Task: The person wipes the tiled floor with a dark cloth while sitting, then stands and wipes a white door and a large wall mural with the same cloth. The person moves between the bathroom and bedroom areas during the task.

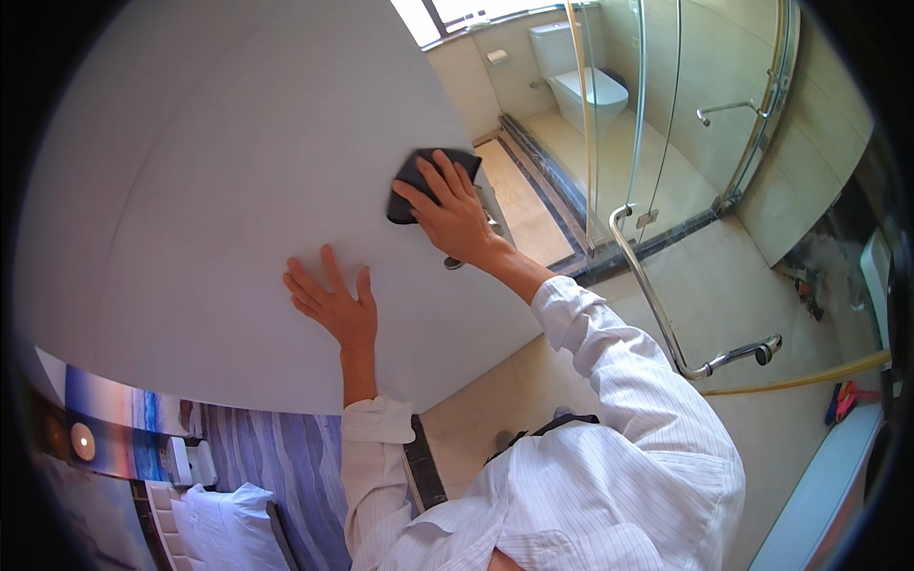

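Note:
A white door (235,178) fills the upper left of the head view. My right hand (450,207) lies over a folded black cloth (410,175) and presses it against the door's face, near the door's edge. Just below that hand, part of a metal door handle (453,263) shows; the forearm is close beside it. To the lower left, my left hand (332,300) rests on the bare door surface with its fingers spread, and it holds nothing.
At the right stands a glass shower door with a bent chrome handle (653,300). Behind the glass is a white toilet (585,89). A dark stone threshold (427,464) crosses the floor below. A bed with white bedding (228,524) is at the lower left, a white counter (821,492) at the lower right.

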Action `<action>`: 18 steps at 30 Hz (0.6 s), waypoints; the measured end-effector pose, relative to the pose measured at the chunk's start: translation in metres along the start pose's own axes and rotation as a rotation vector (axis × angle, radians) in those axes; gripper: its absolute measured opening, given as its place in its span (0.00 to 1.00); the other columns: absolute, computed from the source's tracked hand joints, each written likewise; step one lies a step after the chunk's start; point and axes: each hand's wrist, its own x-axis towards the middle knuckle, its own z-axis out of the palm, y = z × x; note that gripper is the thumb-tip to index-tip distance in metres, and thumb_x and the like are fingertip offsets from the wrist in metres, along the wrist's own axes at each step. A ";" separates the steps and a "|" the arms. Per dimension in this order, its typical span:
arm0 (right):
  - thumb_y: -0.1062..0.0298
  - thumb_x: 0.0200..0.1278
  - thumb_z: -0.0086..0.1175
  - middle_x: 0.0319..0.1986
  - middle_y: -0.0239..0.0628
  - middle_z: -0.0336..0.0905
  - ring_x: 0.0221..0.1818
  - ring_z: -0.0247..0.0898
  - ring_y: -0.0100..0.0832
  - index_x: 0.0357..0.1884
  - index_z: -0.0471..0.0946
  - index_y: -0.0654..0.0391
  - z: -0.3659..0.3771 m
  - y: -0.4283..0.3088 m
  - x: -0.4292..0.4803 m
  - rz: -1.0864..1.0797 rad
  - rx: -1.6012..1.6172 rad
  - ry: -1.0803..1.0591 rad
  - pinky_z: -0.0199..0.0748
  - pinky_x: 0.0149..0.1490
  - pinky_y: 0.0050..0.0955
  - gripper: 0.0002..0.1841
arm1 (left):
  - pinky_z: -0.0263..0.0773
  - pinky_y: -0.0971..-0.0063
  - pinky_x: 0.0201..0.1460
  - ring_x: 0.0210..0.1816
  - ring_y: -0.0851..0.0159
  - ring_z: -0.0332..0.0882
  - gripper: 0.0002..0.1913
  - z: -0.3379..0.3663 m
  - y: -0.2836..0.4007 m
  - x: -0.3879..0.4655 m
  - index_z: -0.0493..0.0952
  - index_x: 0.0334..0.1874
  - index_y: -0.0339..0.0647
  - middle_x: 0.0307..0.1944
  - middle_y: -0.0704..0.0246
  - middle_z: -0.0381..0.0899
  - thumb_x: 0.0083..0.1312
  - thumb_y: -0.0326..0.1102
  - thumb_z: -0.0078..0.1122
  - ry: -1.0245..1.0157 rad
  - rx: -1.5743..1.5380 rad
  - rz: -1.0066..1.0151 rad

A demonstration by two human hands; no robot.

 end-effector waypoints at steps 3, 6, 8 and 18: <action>0.69 0.63 0.72 0.77 0.52 0.65 0.82 0.55 0.63 0.72 0.79 0.41 0.013 0.001 0.004 0.028 0.009 -0.016 0.60 0.78 0.65 0.33 | 0.48 0.22 0.77 0.88 0.32 0.36 0.37 0.006 -0.005 0.003 0.65 0.86 0.57 0.90 0.47 0.41 0.80 0.64 0.54 -0.009 -0.002 0.014; 0.69 0.65 0.71 0.78 0.52 0.64 0.82 0.55 0.62 0.72 0.79 0.41 0.023 0.004 0.006 0.030 0.015 -0.035 0.60 0.78 0.65 0.32 | 0.48 0.21 0.76 0.88 0.33 0.35 0.36 0.010 -0.010 0.005 0.66 0.86 0.56 0.90 0.47 0.41 0.80 0.64 0.54 -0.025 -0.008 0.011; 0.69 0.65 0.70 0.77 0.52 0.65 0.81 0.55 0.63 0.72 0.79 0.42 0.031 0.002 0.008 0.024 0.031 -0.035 0.59 0.78 0.65 0.32 | 0.48 0.21 0.76 0.88 0.33 0.35 0.36 0.009 -0.015 0.006 0.66 0.85 0.56 0.90 0.47 0.41 0.80 0.64 0.54 -0.020 -0.004 0.010; 0.66 0.68 0.66 0.75 0.57 0.66 0.80 0.56 0.67 0.71 0.80 0.43 0.047 0.008 0.007 -0.008 -0.017 -0.059 0.59 0.76 0.69 0.28 | 0.33 0.22 0.80 0.88 0.31 0.33 0.35 0.033 -0.025 -0.008 0.67 0.84 0.54 0.88 0.41 0.41 0.82 0.64 0.48 -0.013 -0.030 -0.015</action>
